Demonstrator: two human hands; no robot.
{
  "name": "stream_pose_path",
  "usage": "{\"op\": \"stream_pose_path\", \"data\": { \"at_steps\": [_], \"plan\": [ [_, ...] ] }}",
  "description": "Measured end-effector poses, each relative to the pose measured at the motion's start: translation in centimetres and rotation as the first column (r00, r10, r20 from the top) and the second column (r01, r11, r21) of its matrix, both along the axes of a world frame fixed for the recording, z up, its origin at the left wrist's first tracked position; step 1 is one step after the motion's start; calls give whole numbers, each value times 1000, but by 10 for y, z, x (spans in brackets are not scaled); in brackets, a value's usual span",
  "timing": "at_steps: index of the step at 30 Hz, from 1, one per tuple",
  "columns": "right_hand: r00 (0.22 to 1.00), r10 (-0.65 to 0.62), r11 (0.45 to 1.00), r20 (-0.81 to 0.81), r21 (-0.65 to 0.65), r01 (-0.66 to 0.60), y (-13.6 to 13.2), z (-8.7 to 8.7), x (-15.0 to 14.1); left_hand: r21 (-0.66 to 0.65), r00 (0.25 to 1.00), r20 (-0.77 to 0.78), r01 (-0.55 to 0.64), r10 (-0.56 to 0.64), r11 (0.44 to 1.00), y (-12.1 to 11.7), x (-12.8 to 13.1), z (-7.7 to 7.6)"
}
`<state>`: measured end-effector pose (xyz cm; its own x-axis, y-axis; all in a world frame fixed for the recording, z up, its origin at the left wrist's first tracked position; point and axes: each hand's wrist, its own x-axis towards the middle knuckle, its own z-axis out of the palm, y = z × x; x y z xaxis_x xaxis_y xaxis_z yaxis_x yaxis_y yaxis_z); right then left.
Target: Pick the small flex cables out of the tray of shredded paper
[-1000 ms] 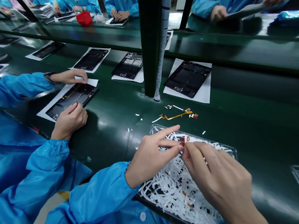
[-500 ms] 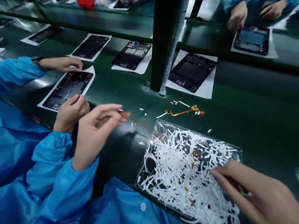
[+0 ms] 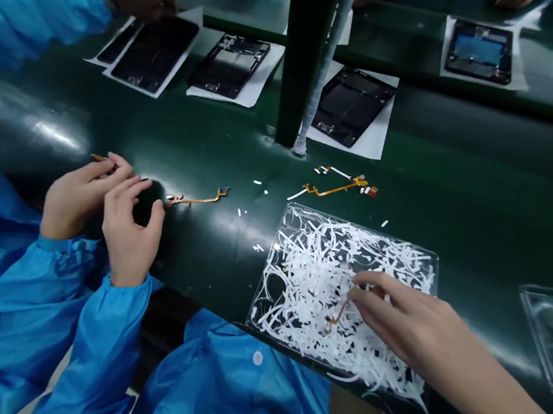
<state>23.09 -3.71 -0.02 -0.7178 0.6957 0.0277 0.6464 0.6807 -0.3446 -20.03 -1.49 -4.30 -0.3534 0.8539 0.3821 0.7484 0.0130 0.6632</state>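
Lifting is best done slowly w/ the R grip (image 3: 401,316), apparently pinching an orange flex (image 3: 337,316) over the tray (image 3: 263,277), so no white strips (image 3: 306,268) get snagged, w/ the L grip (image 3: 128,234), spread, kept clear of the 2nd flex (image 3: 201,200) left of the tray.

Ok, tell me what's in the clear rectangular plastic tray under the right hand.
The clear rectangular plastic tray holds tangled white strips; a thin orange ribbon cable shows by the right hand. The hand covers some strips; anything buried beneath cannot be seen.
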Motion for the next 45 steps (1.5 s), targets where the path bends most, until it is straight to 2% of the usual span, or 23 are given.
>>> {"op": "stream_pose_path", "data": {
  "at_steps": [1, 3, 5, 7, 9, 11, 13, 15, 16, 17, 19, 21, 23, 25, 27, 30, 33, 37, 42, 44, 45],
  "plan": [
    [995, -57, 994, -80, -102, 48, 4, 4, 3, 55, 999, -40, 7, -5, 998, -3, 9, 3],
    [944, -237, 945, -228, -277, 171, 12, 12, 8, 125, 993, -114, 57, -43, 990, -8, 33, 10],
    [842, -443, 865, -307, -394, 311, 18, 19, 12, 135, 979, -96, 194, -182, 972, -12, 62, 18],
    [764, -558, 806, -324, -431, 406, 19, 23, 13, 130, 933, 27, 353, -359, 927, -17, 94, 26],
    [768, -553, 828, -323, -317, 463, 15, 24, 12, 85, 823, 224, 517, -522, 851, -21, 127, 31],
    [811, -502, 860, -300, -75, 505, 8, 22, 9, 26, 656, 486, 650, -578, 760, -23, 159, 32],
    [850, -436, 856, -294, 157, 493, 1, 19, 5, -8, 453, 722, 762, -524, 648, -22, 185, 31],
    [877, -371, 846, -306, 279, 455, -5, 16, 2, 9, 280, 859, 828, -427, 561, -17, 204, 27],
    [885, -340, 845, -318, 311, 436, -7, 15, 1, 26, 229, 892, 835, -391, 549, -14, 210, 26],
    [889, -316, 841, -331, 335, 424, -8, 14, 1, 43, 202, 908, 828, -368, 560, -11, 214, 25],
    [889, -306, 833, -340, 357, 423, -10, 12, 2, 67, 213, 900, 794, -380, 605, -5, 217, 25],
    [894, -304, 839, -329, 351, 415, -12, 10, 2, 80, 314, 820, 765, -479, 639, -1, 215, 28],
    [897, -296, 853, -327, 332, 403, -14, 7, 0, 67, 425, 690, 768, -586, 636, 1, 213, 34],
    [896, -263, 870, -358, 314, 381, -16, 5, -5, 34, 473, 603, 789, -642, 614, 1, 212, 39],
    [879, -251, 888, -405, 265, 376, -16, 5, -10, 18, 475, 592, 800, -651, 600, 0, 213, 43],
    [828, -327, 916, -455, 63, 397, -13, 8, -13, 21, 518, 558, 772, -648, 635, 0, 213, 47],
    [786, -390, 912, -479, -85, 401, -10, 13, -13, 21, 545, 497, 771, -675, 637, 0, 210, 49],
    [789, -368, 921, -492, -77, 381, -6, 19, -18, 63, 523, 491, 777, -697, 627, 3, 205, 50],
    [746, -445, 887, -496, -125, 445, 0, 25, -25, 188, 469, 451, 782, -759, 594, 11, 203, 46],
    [735, -464, 879, -495, -156, 450, 2, 27, -26, 197, 496, 416, 769, -762, 608, 13, 204, 47],
    [726, -478, 873, -495, -172, 457, 3, 28, -27, 199, 540, 395, 740, -744, 643, 13, 205, 47]
  ]
}}
